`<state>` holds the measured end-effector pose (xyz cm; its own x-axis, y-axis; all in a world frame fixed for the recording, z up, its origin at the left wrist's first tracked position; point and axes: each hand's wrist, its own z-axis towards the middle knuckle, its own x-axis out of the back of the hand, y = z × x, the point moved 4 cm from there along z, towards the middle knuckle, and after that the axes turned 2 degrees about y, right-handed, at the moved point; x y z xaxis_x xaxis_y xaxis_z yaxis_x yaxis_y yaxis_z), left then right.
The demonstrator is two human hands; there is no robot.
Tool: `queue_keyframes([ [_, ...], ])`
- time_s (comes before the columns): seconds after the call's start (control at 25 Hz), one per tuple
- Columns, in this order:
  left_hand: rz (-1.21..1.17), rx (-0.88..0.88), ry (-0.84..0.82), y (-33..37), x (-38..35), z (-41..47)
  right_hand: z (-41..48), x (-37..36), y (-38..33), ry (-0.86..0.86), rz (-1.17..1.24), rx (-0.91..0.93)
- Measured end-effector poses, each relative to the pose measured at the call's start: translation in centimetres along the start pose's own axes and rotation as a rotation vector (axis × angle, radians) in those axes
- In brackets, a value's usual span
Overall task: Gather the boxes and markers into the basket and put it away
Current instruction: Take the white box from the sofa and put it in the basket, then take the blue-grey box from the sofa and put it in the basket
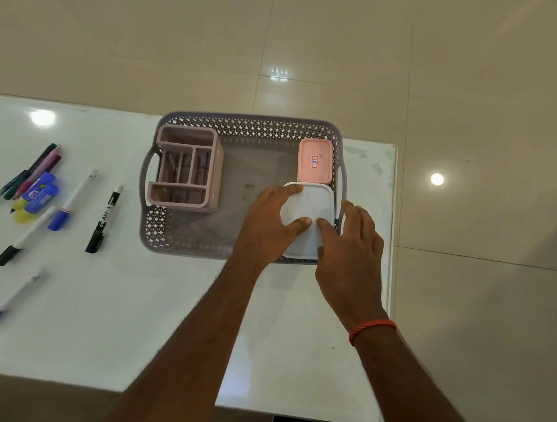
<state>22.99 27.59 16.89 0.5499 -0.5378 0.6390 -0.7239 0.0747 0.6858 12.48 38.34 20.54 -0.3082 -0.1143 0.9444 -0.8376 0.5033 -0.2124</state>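
At your far left, loose markers with blue and black caps lie scattered on the glossy white bench, beside a bundle of coloured pens and small blue boxes. Right of them, near the bench's right edge, stands the grey perforated plastic basket. A pink plastic compartment organiser sits upright against its left wall, and a pink lidded box lies flat in its far right corner. Your left hand reaches in on a straight forearm across the basket's near rim. Its thumb presses the lid of the white lidded box and its fingers curl over the far left edge. That white box is at the basket's near right corner, its far edge meeting the pink box and its near end over the rim. Your right hand, with a red thread bracelet at the wrist, grips the box's right side, thumb on the lid.
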Motion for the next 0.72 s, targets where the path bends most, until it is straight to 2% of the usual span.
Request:
queue_keyframes([
  [0.28,0.077,0.046,-0.114,0.5,0.7,-3.4,-0.7,1.9,-1.9,-0.042,0.008,0.140],
  [0.36,0.071,0.046,-0.024,1.5,2.5,-5.8,-1.9,3.4,-3.2,-0.066,0.054,0.224],
  [0.56,-0.140,0.003,0.130,4.0,8.3,-16.5,-7.9,8.9,-7.8,-0.233,0.082,0.447],
  [0.72,-0.250,0.204,0.284,4.1,13.6,-24.7,-12.3,13.2,-12.3,-0.303,0.081,0.639],
])
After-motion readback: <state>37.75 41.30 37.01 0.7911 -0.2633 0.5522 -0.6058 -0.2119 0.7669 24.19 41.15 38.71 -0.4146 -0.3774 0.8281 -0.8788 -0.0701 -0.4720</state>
